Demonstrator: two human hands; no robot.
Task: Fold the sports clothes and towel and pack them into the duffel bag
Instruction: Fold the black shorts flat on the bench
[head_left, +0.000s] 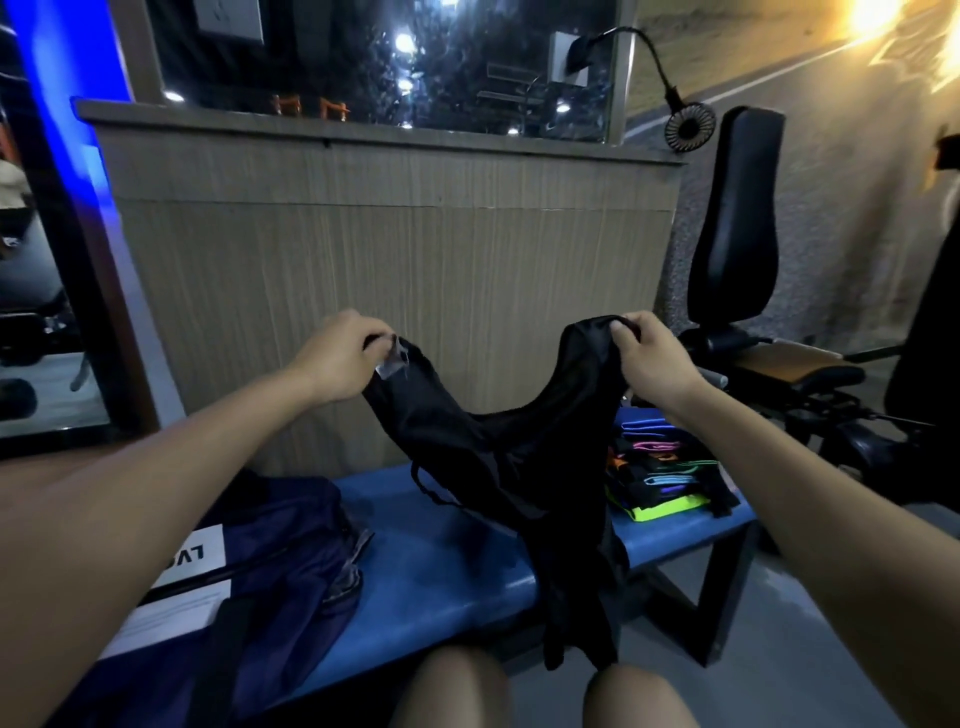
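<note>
Smooth blue bench, both hands pinching limp black garment corners

Black garment held up in the air by its two top corners, sagging in a U between them, lower part hanging down past the front edge of the blue counter; small tag at the left corner. Navy duffel bag lies on the counter's left end, white label panels on top. Stack of folded clothes with blue, pink, orange and neon-green trim sits on the counter's right end.
</note>
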